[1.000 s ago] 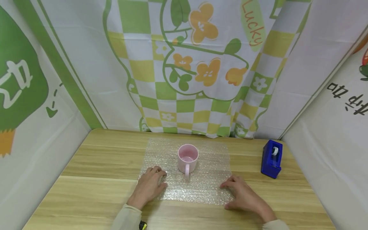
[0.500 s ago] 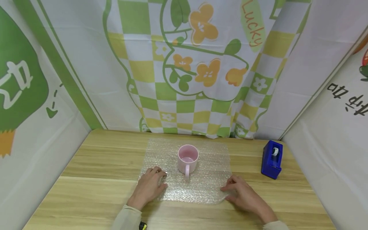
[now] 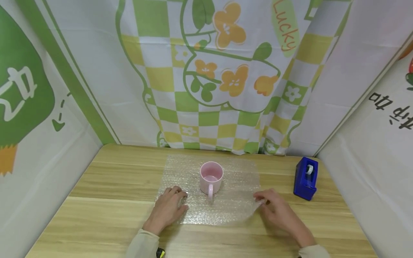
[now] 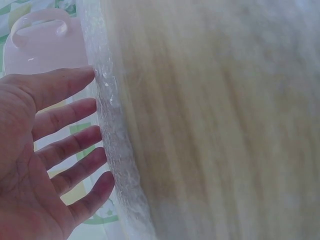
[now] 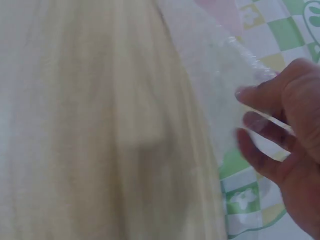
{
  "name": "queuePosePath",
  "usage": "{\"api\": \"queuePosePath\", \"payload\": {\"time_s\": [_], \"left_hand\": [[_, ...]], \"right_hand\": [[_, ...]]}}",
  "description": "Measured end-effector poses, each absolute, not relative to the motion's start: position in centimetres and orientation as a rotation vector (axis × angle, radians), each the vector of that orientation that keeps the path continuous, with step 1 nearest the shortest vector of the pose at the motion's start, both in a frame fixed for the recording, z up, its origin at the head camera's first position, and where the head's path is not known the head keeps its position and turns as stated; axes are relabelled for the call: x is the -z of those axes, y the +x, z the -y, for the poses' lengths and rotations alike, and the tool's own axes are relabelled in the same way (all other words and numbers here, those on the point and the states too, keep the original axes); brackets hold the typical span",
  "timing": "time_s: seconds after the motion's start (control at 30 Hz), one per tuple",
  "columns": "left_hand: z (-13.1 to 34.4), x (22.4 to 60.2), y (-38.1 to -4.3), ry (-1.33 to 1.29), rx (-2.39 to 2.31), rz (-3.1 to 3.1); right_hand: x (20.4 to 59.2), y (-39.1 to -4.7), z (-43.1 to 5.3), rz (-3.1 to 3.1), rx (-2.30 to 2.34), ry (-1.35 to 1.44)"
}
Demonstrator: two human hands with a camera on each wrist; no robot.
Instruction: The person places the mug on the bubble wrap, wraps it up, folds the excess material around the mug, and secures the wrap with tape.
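Note:
A sheet of clear bubble wrap (image 3: pixel 213 215) lies on the wooden table. Upright on it stands a pink mug (image 3: pixel 211 179), its handle turned toward the person. My left hand (image 3: pixel 167 208) rests with spread fingertips on the wrap's left part; the left wrist view shows those fingers (image 4: pixel 70 145) fairly straight at the sheet. The near right corner of the wrap is raised, pinched between thumb and fingers of my right hand (image 3: pixel 279 211). In the right wrist view the lifted film (image 5: pixel 220 75) slants up to that hand, slightly blurred.
A blue tape dispenser (image 3: pixel 304 179) with a roll of tape stands at the table's right back. By the left sleeve a small black and yellow object (image 3: pixel 160 253) is partly visible. A patterned curtain (image 3: pixel 222 89) hangs behind the table's far edge.
My right hand has taken hold of the wrap's near right corner and lifted it, moving slightly up and right. The left hand and the mug have stayed in place.

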State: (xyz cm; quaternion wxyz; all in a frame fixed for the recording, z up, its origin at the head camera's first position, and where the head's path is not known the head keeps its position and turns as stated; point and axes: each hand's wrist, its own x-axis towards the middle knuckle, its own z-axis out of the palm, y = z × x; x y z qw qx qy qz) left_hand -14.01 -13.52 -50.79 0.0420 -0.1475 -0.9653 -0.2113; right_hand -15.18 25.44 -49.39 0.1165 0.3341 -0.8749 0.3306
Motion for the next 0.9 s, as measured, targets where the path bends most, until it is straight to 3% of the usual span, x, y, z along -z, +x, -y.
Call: {"api": "queuePosePath", "payload": {"time_s": [0.9], "left_hand": [[13.5, 50.8, -14.1, -0.451, 0.657, 2.937]], "right_hand": [[45.2, -17.1, -22.7, 2.313, -1.018, 1.107]]}}
